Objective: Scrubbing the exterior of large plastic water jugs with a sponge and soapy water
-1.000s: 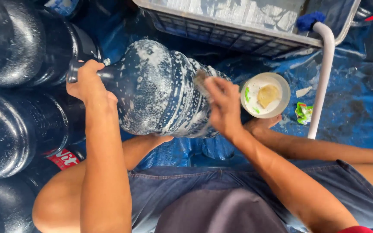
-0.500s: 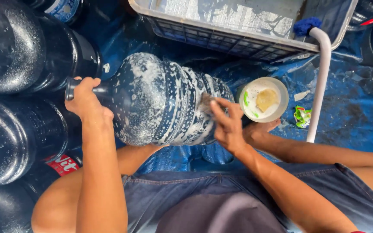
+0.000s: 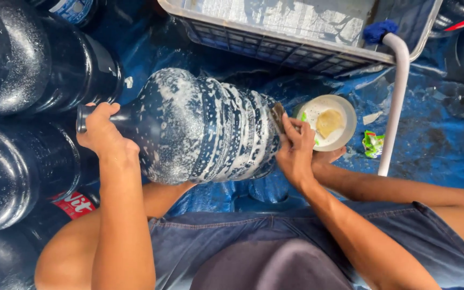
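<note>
Soapy blue jug sideways, left hand gripping neck, right hand pressing scrubber on base

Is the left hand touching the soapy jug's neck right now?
Touching. The head view shows the left hand wrapped around the neck of the jug, fingers closed over it with no gap.

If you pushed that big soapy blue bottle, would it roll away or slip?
Probably both. The big blue bottle lies on its round side, so a push would likely roll it; the left hand holds its neck, perhaps steadying it. White suds coat it, so it is likely slippery where the right hand rubs its base. It looks empty, so probably light.
</note>
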